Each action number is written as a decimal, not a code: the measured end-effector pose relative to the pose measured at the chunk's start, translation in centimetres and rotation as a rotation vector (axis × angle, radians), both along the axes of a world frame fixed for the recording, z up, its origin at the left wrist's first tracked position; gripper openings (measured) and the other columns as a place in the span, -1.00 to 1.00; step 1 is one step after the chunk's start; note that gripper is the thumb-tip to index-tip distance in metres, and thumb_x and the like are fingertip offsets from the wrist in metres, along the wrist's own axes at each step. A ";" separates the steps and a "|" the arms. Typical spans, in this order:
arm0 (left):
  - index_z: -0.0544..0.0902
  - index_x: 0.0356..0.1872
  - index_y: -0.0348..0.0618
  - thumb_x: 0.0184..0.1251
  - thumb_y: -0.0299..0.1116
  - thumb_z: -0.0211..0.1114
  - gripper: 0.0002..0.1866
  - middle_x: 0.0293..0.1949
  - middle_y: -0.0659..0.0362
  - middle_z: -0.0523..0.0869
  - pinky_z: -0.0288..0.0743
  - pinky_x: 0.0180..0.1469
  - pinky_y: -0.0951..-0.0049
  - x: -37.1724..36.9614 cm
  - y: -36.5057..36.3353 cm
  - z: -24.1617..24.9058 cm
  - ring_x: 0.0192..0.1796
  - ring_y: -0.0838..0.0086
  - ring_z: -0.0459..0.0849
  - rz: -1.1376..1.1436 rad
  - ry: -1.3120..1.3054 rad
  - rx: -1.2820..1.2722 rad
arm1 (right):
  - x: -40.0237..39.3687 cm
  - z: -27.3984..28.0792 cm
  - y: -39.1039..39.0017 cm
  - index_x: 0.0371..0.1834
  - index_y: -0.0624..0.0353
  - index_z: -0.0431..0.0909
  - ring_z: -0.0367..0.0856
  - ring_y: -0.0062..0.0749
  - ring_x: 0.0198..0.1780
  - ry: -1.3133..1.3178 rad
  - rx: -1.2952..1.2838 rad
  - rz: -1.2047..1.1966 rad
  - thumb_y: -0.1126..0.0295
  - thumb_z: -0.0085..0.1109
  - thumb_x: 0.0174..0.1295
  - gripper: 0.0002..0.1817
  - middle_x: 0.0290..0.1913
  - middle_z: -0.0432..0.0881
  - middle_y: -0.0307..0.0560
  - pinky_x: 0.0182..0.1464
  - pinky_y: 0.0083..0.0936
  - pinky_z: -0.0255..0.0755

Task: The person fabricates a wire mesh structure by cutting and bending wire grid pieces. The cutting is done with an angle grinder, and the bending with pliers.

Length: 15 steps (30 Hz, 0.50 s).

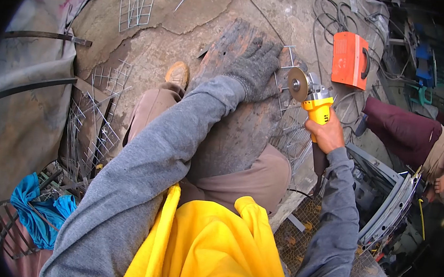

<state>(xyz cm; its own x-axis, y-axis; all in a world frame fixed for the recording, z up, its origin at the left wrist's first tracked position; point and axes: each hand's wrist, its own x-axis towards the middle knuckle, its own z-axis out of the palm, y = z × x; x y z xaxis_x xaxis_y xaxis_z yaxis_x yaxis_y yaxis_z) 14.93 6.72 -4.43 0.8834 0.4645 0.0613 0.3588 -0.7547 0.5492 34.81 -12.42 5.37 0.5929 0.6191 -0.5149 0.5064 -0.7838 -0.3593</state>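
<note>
My left hand (255, 69), in a dark grey glove, presses on a dark, worn wooden board (232, 145) at the centre. Its fingers look closed near the board's right edge, beside a piece of thin wire mesh (288, 65); what they grip is hard to make out. My right hand (327, 131) is bare and wraps round the yellow body of an angle grinder (318, 110). The grinder's round disc (298, 84) stands just right of my left hand, close to the mesh wires.
An orange machine (350, 60) with a black handle and cables lies at the upper right. Another person (409, 135) is at the right, near metal frames (387, 202). Wire mesh scraps (95, 121) and blue cloth (39, 209) lie at left.
</note>
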 end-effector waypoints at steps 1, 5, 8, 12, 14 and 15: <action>0.60 0.24 -0.20 0.34 0.28 0.26 -0.25 0.61 -0.11 0.18 -0.18 0.70 0.08 0.0 0.0 0.0 0.66 0.06 0.06 0.008 -0.007 0.000 | 0.0 0.1 0.1 0.01 0.22 0.55 0.74 -0.03 -0.16 0.004 -0.007 0.004 0.08 0.44 -0.09 -0.38 -0.17 0.74 0.11 -0.05 -0.20 0.58; 0.61 0.21 -0.18 0.32 0.22 0.32 -0.30 0.53 -0.10 0.30 -0.11 0.69 0.03 -0.2 -0.3 -0.5 0.60 0.04 0.20 0.047 -0.101 0.040 | -0.3 0.2 0.3 0.01 0.22 0.55 0.74 -0.01 -0.17 -0.033 0.020 0.017 0.08 0.44 -0.09 -0.38 -0.18 0.74 0.12 -0.06 -0.19 0.58; 0.62 0.17 -0.15 0.28 0.17 0.37 -0.35 0.42 -0.09 0.43 -0.07 0.67 -0.05 -0.9 -0.6 0.6 0.51 0.04 0.35 0.024 -0.131 0.066 | -0.1 0.1 1.0 0.01 0.23 0.54 0.74 0.01 -0.17 -0.082 0.031 -0.003 0.07 0.44 -0.10 -0.37 -0.18 0.74 0.14 -0.06 -0.18 0.57; 0.63 0.15 -0.13 0.25 0.17 0.40 -0.36 0.36 -0.08 0.46 -0.06 0.65 -0.11 -0.8 -0.8 0.2 0.46 0.03 0.40 0.026 -0.134 0.035 | 0.1 0.4 2.6 0.01 0.25 0.54 0.74 0.02 -0.13 -0.070 0.003 -0.006 0.06 0.42 -0.10 -0.35 -0.16 0.74 0.17 -0.03 -0.18 0.57; 0.63 0.16 -0.13 0.24 0.20 0.40 -0.34 0.39 -0.08 0.44 -0.06 0.65 -0.12 -0.7 -0.9 -0.4 0.47 0.03 0.39 0.037 -0.166 0.053 | 0.5 -0.3 2.8 0.02 0.26 0.55 0.73 0.00 -0.12 -0.061 0.016 0.032 0.06 0.42 -0.10 -0.35 -0.17 0.73 0.16 -0.03 -0.20 0.56; 0.63 0.17 -0.13 0.23 0.22 0.39 -0.32 0.41 -0.09 0.42 -0.07 0.65 -0.11 -0.5 -1.0 -0.4 0.49 0.02 0.37 0.063 -0.189 0.078 | 0.4 -0.2 2.9 0.02 0.26 0.55 0.73 0.00 -0.12 -0.061 0.016 0.032 0.06 0.42 -0.10 -0.35 -0.17 0.73 0.16 -0.03 -0.20 0.56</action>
<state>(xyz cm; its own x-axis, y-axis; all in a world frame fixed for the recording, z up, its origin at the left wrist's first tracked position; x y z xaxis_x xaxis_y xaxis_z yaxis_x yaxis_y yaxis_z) 14.42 5.74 -4.83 0.8218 0.5063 0.2614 0.3028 -0.7767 0.5524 35.25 -9.49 5.20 0.6027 0.6463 -0.4680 0.5527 -0.7611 -0.3395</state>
